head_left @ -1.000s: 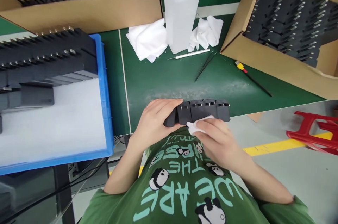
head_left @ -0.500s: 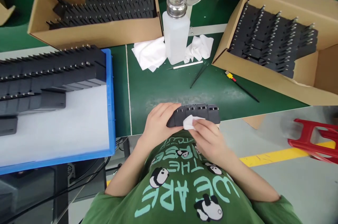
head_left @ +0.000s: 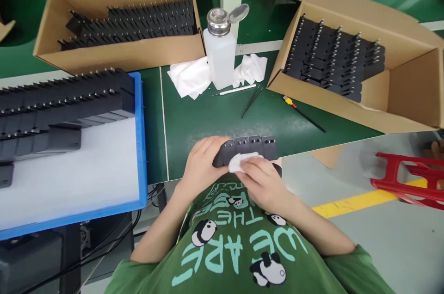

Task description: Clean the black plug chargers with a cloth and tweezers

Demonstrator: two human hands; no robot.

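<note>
A row of several black chargers lies side by side at the near edge of the green table. My left hand grips the row's left end. My right hand pinches a small white cloth and presses it against the near face of the row, toward its left end. Both hands sit just above my green printed shirt.
A blue tray at the left holds rows of black chargers. Two cardboard boxes of chargers stand at the back left and right. Between them are a white dispenser bottle, white rags, tweezers and a probe. A red stool stands on the floor at the right.
My right hand with the cloth has slid left along the row of chargers. The view has tilted up, showing more of the boxes and bottle.
</note>
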